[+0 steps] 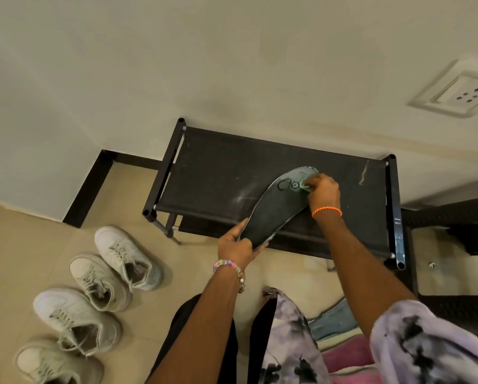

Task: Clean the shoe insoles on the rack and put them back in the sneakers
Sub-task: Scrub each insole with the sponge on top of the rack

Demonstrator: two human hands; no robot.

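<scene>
Closest in, a tie-dyed lilac and black sleeve (431, 345) covers the person's right upper arm, and dark trousers show below between both forearms. On the tiled floor (38, 231) to the left stand four pale sneakers (94, 289) in a loose diagonal row, laces up, all apart from the rack.

A little further out, the left hand (236, 246), with a beaded bracelet (229, 266) at the wrist, grips the near end of a dark insole (271, 212); the thumb lies over its upper face and the fingers curl beneath. The insole slants up and away to the right, its near end hanging past the front edge of the black shoe rack (218, 173), the rest lying over the rack's fabric top shelf (whether it rests on the fabric or is held just above it I cannot tell).

At the far end of the insole, the right hand (323, 191), wearing an orange wrist band (326, 211), pinches a small greenish cloth (305, 184) and presses it onto the insole's toe area, where pale markings show. The two hands are well apart, one at each end of the insole.

Whitish scuffs mark the shelf fabric left of the insole. Behind the rack rises a cream wall (177, 65), with a white socket plate (459, 92) set in it to the upper right.
</scene>
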